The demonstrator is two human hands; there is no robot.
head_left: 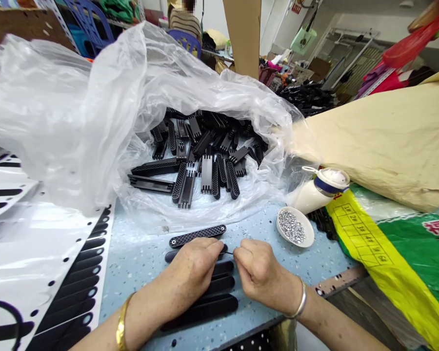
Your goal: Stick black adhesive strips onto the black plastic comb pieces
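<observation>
My left hand (199, 263) is closed over a black strip (170, 256), whose rounded ends stick out on both sides; the fingertips are partly hidden. My right hand (256, 268) is closed too, in a pinch. A thin dark strand or pin (229, 253) runs from the strip's right end into the right fingers. Just beyond the hands lies a black piece with a criss-cross texture (197, 236) and a silver ring at each end. Several smooth black strips (219, 304) lie side by side below the left hand, partly covered by it.
A white bowl (308, 233) of small silver metal bits stands at the right, beside a white bottle (310, 195). An open clear plastic bag (113, 107) holds a heap of black parts (207, 173). Sheets with black strips (73, 287) lie left. Green-yellow sacking (406, 253) lies right.
</observation>
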